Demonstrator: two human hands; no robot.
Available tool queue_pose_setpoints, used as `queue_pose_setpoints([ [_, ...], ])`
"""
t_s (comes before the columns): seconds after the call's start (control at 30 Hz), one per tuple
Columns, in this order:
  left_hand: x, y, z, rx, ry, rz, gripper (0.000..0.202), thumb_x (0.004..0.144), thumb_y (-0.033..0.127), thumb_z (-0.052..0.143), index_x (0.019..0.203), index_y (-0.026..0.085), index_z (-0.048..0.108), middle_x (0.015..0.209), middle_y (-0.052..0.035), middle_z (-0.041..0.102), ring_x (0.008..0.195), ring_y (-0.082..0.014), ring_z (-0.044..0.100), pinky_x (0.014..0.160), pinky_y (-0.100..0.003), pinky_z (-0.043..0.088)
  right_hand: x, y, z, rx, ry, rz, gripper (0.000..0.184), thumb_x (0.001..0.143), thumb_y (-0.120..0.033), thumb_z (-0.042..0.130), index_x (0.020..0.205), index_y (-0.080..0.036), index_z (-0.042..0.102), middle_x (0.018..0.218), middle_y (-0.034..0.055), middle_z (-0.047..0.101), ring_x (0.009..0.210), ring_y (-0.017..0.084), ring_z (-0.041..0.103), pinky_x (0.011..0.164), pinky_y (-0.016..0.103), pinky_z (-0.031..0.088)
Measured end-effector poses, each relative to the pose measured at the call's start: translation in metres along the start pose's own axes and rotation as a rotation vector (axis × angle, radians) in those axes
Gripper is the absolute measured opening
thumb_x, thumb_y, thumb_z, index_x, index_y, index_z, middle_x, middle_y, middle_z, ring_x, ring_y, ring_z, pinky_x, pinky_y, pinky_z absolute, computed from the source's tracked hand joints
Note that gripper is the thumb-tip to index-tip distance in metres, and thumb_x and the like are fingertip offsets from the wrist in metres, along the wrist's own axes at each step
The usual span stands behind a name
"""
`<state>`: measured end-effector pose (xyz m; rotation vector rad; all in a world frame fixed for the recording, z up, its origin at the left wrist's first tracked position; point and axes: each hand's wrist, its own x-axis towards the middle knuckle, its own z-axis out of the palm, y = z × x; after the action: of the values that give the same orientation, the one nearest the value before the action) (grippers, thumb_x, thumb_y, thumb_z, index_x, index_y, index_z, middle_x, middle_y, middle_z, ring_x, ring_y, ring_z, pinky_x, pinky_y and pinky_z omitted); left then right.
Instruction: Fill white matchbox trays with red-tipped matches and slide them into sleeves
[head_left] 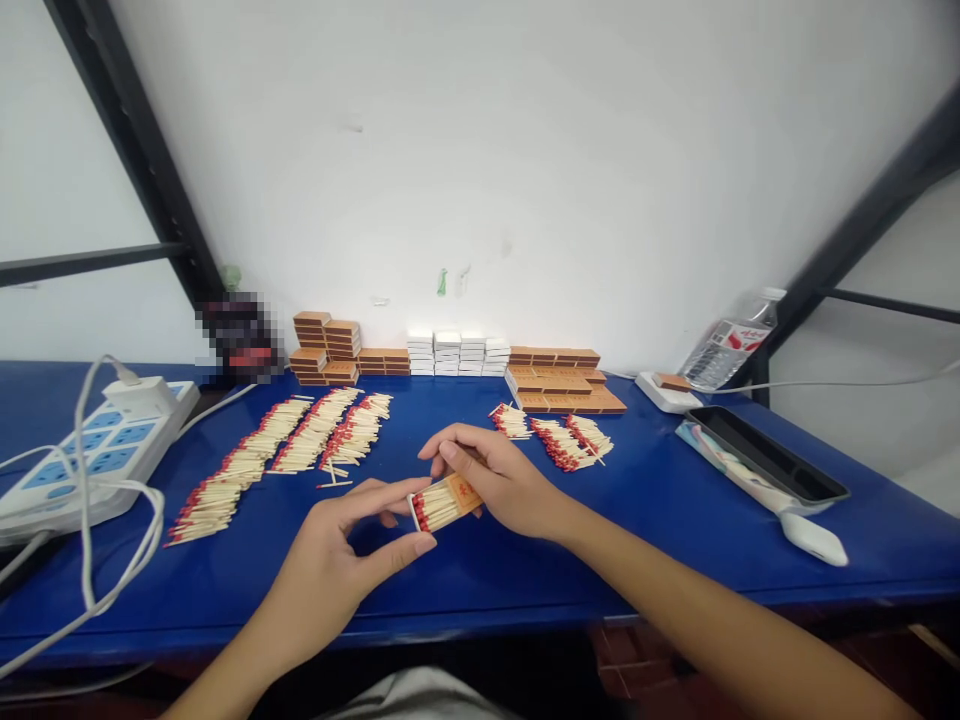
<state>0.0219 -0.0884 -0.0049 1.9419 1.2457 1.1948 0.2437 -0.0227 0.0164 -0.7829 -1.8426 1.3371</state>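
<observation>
Between my two hands is a matchbox (466,492), its white tray of red-tipped matches (437,506) pulled partly out of the orange sleeve. My left hand (337,545) pinches the tray's left end with thumb and fingers. The sleeve end sits in my right hand (502,480), thumb on top and fingers curled behind it. Loose matches lie beyond the hands: three long rows (289,440) to the left and smaller piles (566,440) to the right.
Orange matchboxes (559,385) and white trays (457,355) are stacked along the wall. A power strip (112,450) with white cables is at left. At right are a water bottle (739,340), a black tray (772,455) and a white earbud case (814,538).
</observation>
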Motion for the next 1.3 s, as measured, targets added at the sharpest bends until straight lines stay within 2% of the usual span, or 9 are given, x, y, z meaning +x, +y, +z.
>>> queue_pose_setpoints([
  [0.2,0.001,0.003,0.015,-0.015,0.029,-0.036,0.047,0.082,0.048,0.085,0.125,0.031,0.080,0.087,-0.0006,0.077,0.077,-0.0185,0.069,0.075,-0.030,0.058,-0.004,-0.007,0.009,-0.027,-0.016,-0.066,0.040,0.107,-0.056,0.049,0.114,-0.021,0.068,0.098,0.0040,0.065,0.080,0.015,0.060,0.069,0.028,0.052],
  [0.3,0.002,0.007,0.021,-0.031,0.030,-0.052,0.039,0.075,0.048,0.090,0.106,0.025,0.084,0.078,0.0010,0.075,0.072,-0.0172,0.065,0.070,-0.028,0.054,-0.007,-0.008,0.018,-0.007,-0.106,-0.096,0.039,0.108,-0.055,0.049,0.119,-0.020,0.064,0.102,0.0047,0.066,0.091,0.017,0.061,0.082,0.032,0.052],
  [0.4,0.003,0.011,0.022,-0.020,-0.018,-0.092,0.038,0.070,0.049,0.094,0.093,0.022,0.081,0.073,0.0029,0.073,0.070,-0.0160,0.064,0.067,-0.025,0.051,-0.009,-0.008,0.021,0.071,-0.248,-0.088,0.042,0.108,-0.056,0.048,0.128,-0.020,0.057,0.096,0.0032,0.062,0.083,0.016,0.060,0.075,0.032,0.051],
  [0.7,0.002,0.012,0.023,-0.057,-0.045,-0.127,0.059,0.060,0.047,0.100,0.110,0.025,0.078,0.096,0.0020,0.081,0.084,-0.0200,0.073,0.074,-0.025,0.057,-0.010,-0.008,0.017,0.038,-0.366,-0.048,0.049,0.104,-0.054,0.059,0.143,-0.025,0.053,0.121,0.0076,0.057,0.088,0.014,0.061,0.074,0.030,0.053],
  [0.87,0.000,0.017,0.024,-0.048,0.012,-0.068,0.051,0.078,0.043,0.089,0.122,0.024,0.073,0.082,0.0031,0.079,0.072,-0.0159,0.070,0.074,-0.026,0.058,-0.007,-0.008,0.012,0.107,-0.297,0.031,0.051,0.104,-0.054,0.059,0.144,-0.023,0.050,0.101,0.0034,0.064,0.075,0.012,0.060,0.068,0.028,0.053],
  [0.93,0.000,0.016,0.024,-0.049,0.055,-0.050,0.040,0.088,0.043,0.080,0.121,0.023,0.072,0.079,0.0030,0.078,0.069,-0.0143,0.069,0.072,-0.026,0.057,-0.005,-0.008,0.004,0.101,-0.262,0.063,0.049,0.100,-0.052,0.066,0.139,-0.024,0.054,0.109,0.0043,0.065,0.069,0.010,0.059,0.063,0.027,0.053],
  [1.1,-0.002,0.009,0.022,-0.054,0.114,-0.080,0.043,0.092,0.046,0.074,0.129,0.025,0.068,0.098,-0.0006,0.081,0.071,-0.0130,0.068,0.073,-0.027,0.058,0.008,-0.006,-0.040,0.044,-0.134,0.028,0.046,0.092,-0.048,0.077,0.129,-0.022,0.066,0.119,0.0081,0.069,0.071,0.011,0.064,0.063,0.028,0.057],
  [1.2,-0.005,0.005,0.023,-0.002,0.030,-0.061,0.040,0.093,0.045,0.073,0.128,0.026,0.069,0.102,-0.0006,0.080,0.075,-0.0132,0.069,0.077,-0.028,0.058,0.017,-0.004,-0.104,-0.104,0.205,-0.004,0.045,0.085,-0.047,0.085,0.120,-0.021,0.072,0.110,0.0085,0.075,0.084,0.017,0.071,0.073,0.032,0.061],
  [1.3,-0.005,0.006,0.024,-0.002,-0.001,-0.061,0.034,0.094,0.045,0.072,0.122,0.026,0.072,0.096,-0.0006,0.079,0.077,-0.0145,0.069,0.077,-0.028,0.057,0.014,0.009,-0.190,-0.229,0.649,0.011,0.049,0.077,-0.042,0.092,0.114,-0.017,0.073,0.094,0.0072,0.077,0.072,0.016,0.073,0.073,0.032,0.063],
])
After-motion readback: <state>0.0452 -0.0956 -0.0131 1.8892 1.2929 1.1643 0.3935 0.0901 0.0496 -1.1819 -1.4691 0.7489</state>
